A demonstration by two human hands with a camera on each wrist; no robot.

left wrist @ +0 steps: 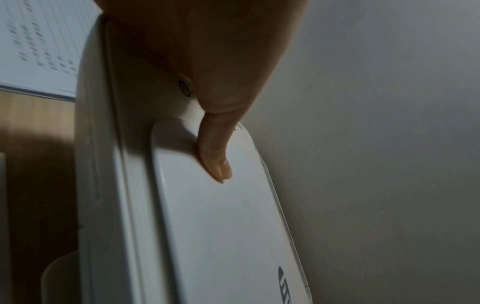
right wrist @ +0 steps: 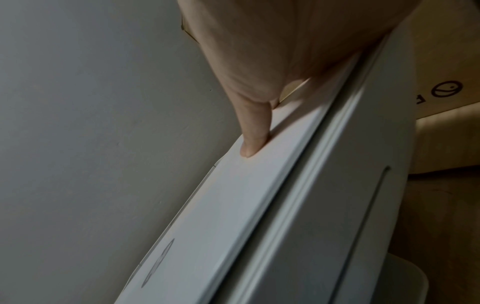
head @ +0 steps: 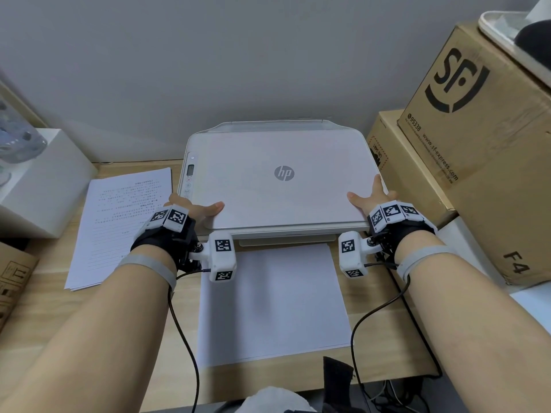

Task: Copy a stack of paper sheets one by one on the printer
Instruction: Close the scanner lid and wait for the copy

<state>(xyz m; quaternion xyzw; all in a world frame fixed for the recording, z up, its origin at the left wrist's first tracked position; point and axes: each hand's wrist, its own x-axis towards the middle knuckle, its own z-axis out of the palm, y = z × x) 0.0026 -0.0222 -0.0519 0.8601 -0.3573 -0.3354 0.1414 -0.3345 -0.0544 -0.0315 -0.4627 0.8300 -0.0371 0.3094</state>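
Both hands, left hand (head: pixel 190 210) and right hand (head: pixel 372 195), are clamped on the printer lid's (head: pixel 283 186) front corners, thumbs on top, so it can be raised evenly.
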